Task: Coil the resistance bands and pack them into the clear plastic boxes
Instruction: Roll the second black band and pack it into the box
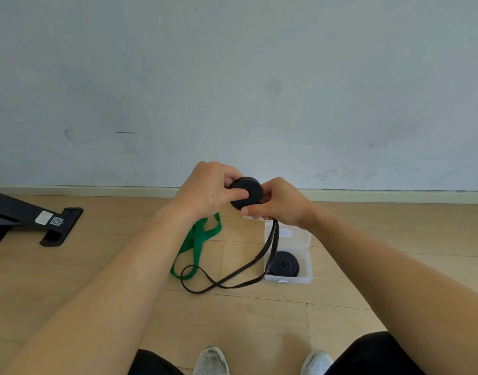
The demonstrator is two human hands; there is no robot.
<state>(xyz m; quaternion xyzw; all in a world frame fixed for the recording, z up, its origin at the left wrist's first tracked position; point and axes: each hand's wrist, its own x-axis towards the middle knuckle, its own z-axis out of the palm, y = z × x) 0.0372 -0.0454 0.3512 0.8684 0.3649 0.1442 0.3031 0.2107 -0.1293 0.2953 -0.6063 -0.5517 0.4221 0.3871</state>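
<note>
While left hand (208, 193) grips the coil (246, 192), fingers curled round its far edge and thumb flat on the spiral face, right hand (281, 204) pinches the tail (276, 236) right where it leaves the coil at the lower right. Both hands are closed on the same black band, meeting the coil from either side, held up above the floor (232, 307). Coil face is turned toward the camera.

Key relation: the tail drops straight down from the right fingers as two strands side by side. It passes in front of the left wall of the box (309, 266), then runs left along the floor into a flat loop by the green band (200, 239). So the slack lies below and left of the hands, long axis running box to green band. Right hand is nearer to feed it; left looks set to turn or steady the coil.

Judgement: mid-wind, a good length left to take up. Risk: strands twisting or splitting as they lift.

Box sits open on the floor just below right hand, a packed band (285, 263) already inside. Cannot tell if there is room for a second. Green band is loose and uncoiled, the black loop overlapping its near end. Black stand (43, 223) far left, well apart.
</note>
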